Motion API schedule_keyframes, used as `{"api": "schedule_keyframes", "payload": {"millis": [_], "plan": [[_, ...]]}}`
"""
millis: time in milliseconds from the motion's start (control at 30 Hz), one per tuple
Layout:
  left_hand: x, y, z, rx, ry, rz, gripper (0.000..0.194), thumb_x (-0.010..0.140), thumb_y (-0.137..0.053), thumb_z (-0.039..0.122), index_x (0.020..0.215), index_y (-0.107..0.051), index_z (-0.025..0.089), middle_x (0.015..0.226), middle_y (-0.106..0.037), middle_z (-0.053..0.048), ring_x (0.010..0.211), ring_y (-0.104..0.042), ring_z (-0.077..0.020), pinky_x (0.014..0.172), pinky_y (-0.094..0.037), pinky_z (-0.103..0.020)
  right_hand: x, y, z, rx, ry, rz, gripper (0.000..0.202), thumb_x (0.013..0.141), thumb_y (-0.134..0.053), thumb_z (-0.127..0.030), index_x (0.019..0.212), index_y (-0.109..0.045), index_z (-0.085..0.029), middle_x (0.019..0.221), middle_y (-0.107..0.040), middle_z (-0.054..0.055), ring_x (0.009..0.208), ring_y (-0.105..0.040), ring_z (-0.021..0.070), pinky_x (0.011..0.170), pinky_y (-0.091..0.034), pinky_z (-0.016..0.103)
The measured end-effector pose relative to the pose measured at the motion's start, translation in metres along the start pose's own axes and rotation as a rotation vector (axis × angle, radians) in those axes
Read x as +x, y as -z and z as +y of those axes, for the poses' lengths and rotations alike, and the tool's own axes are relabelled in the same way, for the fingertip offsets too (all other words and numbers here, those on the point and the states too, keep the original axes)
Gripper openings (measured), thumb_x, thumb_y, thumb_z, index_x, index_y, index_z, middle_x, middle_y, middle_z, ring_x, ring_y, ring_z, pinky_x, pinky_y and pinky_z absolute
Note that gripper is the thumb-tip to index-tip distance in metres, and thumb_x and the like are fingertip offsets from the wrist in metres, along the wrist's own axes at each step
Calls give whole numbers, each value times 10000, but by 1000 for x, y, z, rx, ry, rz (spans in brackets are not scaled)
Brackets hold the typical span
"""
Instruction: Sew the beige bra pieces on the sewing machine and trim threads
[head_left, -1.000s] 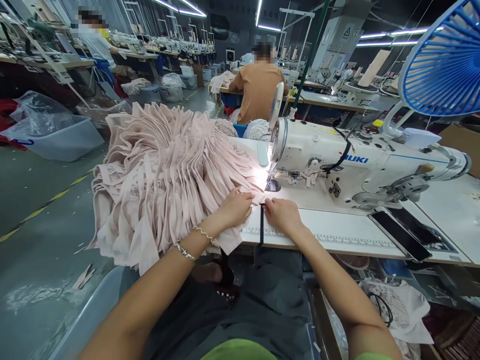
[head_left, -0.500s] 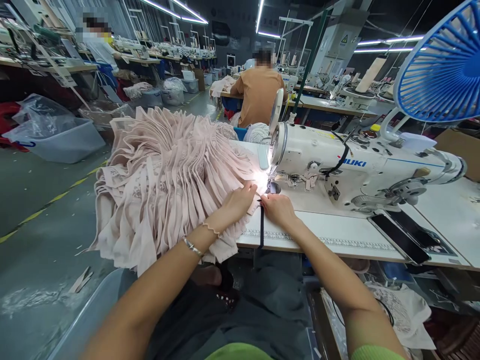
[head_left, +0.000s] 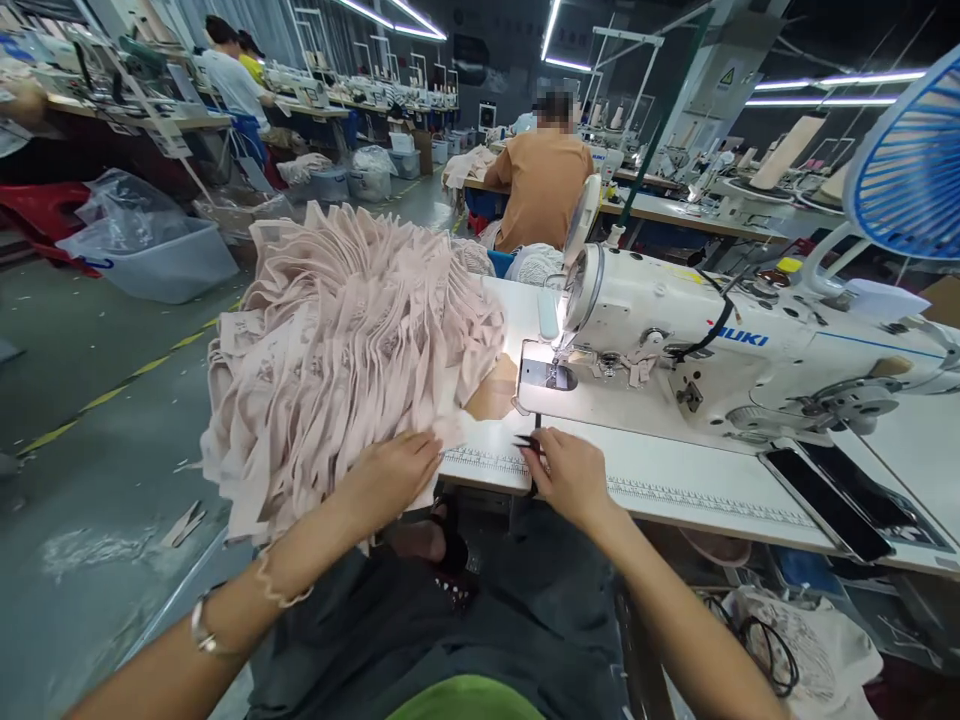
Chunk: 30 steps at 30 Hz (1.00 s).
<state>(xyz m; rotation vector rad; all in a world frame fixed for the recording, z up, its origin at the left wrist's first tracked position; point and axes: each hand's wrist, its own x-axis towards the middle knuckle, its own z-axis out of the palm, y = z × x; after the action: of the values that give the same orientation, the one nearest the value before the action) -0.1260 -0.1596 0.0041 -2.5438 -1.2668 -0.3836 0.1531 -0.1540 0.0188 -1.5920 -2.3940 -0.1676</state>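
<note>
Forearms (head_left: 671, 585) converge; left hand (head_left: 394, 474) pinches fabric (head_left: 337, 350), right hand (head_left: 572, 474) holds black tool (head_left: 528, 441).

Pale pink cloth (head_left: 337, 330), matt, soft, rough with folds. Tabletop (head_left: 487, 446) white, smooth. Sewing machine (head_left: 637, 300) white, glossy; needle plate (head_left: 540, 374) shiny metal. Fan (head_left: 911, 165) blue plastic. Phone (head_left: 825, 500) dark, glossy. Floor (head_left: 127, 350) smooth, slightly shiny. Bin (head_left: 169, 262) translucent plastic.

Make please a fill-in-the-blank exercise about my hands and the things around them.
The right hand holds a small pointed tool coloured ____. The left hand holds pale fabric, on the ____ side of the sewing machine. The fan is coloured ____.
Missing words: black; left; blue.
</note>
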Motion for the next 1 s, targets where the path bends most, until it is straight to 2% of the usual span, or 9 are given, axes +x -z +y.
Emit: {"api": "schedule_keyframes", "payload": {"millis": [100, 200, 267, 367, 467, 633, 833, 900, 1000], "plan": [[-41, 9, -6, -86, 62, 100, 181, 973, -529, 282, 1017, -646, 151, 902, -712, -83, 819, -686, -226, 699, -525, -326, -25, -14, -29, 231, 166, 189, 319, 1034, -398, -370, 970, -642, -175, 772, -671, 48, 672, -596, 173, 631, -328, 285], [-64, 16, 0, -101, 86, 160, 153, 966, -495, 185, 999, -643, 168, 881, -688, -69, 825, -644, -220, 723, -496, -333, -42, -31, -55, 532, 227, 179, 328, 1024, -409, -393, 969, -636, -162, 708, -617, 27, 623, -547, 156, 605, -327, 272], [-71, 21, 9, -95, 78, 187, 154, 940, -520, 132, 937, -663, 189, 832, -669, -49, 816, -606, -219, 733, -470, -344, -47, -43, -67, 821, 116, 40, 333, 1000, -449, -441, 958, -630, -165, 659, -556, -6, 583, -498, 137, 584, -321, 257], [-74, 26, 23, -117, 101, 232, 131, 925, -578, 133, 921, -690, 201, 850, -674, -42, 825, -562, -207, 737, -434, -346, -48, -63, -80, 1339, -150, -250, 439, 939, -509, -584, 821, -614, -175, 621, -474, -33, 546, -400, 111, 539, -273, 242], [-75, 28, 33, -145, 102, 240, 123, 939, -580, 137, 907, -690, 181, 833, -674, -36, 807, -526, -190, 723, -406, -333, -43, -79, -91, 1628, -271, -461, 543, 884, -515, -690, 724, -590, -176, 544, -371, -61, 488, -280, 90, 486, -194, 240], [-78, 25, 38, -192, 78, 216, 151, 955, -549, 119, 916, -688, 162, 823, -675, -35, 822, -522, -186, 738, -393, -329, -31, -89, -109, 1711, -282, -538, 565, 808, -592, -731, 710, -598, -175, 490, -278, -94, 453, -191, 73, 466, -152, 239], [-68, 28, 36, -172, 61, 155, 173, 948, -609, 334, 928, -695, 185, 835, -694, -43, 838, -540, -218, 752, -380, -362, -33, -91, -112, 1719, -286, -416, 555, 814, -625, -690, 608, -529, -183, 528, -350, -62, 497, -243, 77, 500, -193, 242], [-54, 26, 36, -93, 66, 155, 167, 952, -581, 254, 1053, -680, 167, 1018, -715, -83, 921, -567, -233, 813, -391, -379, -40, -91, -107, 1704, -280, -369, 549, 824, -620, -683, 624, -535, -179, 564, -390, -49, 518, -269, 83, 511, -203, 245], [-24, 21, 33, -6, -64, 88, 377, 933, -511, 86, 1295, -573, 174, 1338, -620, -119, 1209, -529, -251, 1010, -354, -414, -50, -87, -96, 1680, -276, -294, 539, 851, -573, -697, 686, -554, -185, 582, -385, -51, 532, -287, 95, 517, -212, 248]]}}
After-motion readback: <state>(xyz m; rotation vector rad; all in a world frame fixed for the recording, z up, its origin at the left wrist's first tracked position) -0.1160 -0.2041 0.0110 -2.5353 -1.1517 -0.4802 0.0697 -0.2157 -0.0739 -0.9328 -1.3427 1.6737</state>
